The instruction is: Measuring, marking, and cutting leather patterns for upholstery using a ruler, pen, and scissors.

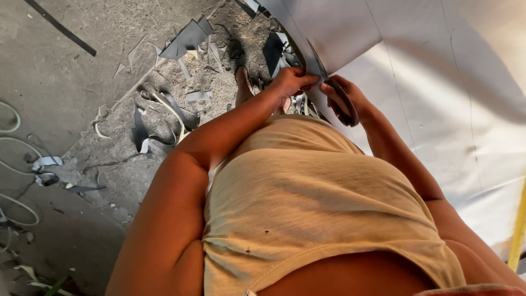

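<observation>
- While the left hand (289, 82) pinches the near edge of the large pale grey sheet of thin flexible material (438, 82), the right hand (345, 98) works a pair of dark-handled scissors (341, 101) at the same edge.
- Left grip: thumb and fingers closed on the sheet's edge, holding it taut just beside the blades.
- Right grip: fingers wrapped through and around the scissor handles, closed on them; whether the blades themselves stand apart or together cannot be told, as the hand hides them.
- Sheet position: spread to the person's right and ahead, its cut edge running between the two hands; faint drawn lines show on its surface.
- Floor: rough grey concrete floor (66, 66) to the left, littered with grey offcut strips and scraps (186, 41); pale curled cords (16, 142) lie at the far left. A yellow strip (518, 230) shows at the right margin.
- Step judged: mid-cut, trimming along the sheet's edge.
- Next move, judged: calls for keeping the sheet tensioned near the blades and steering the scissors along the marked line.
</observation>
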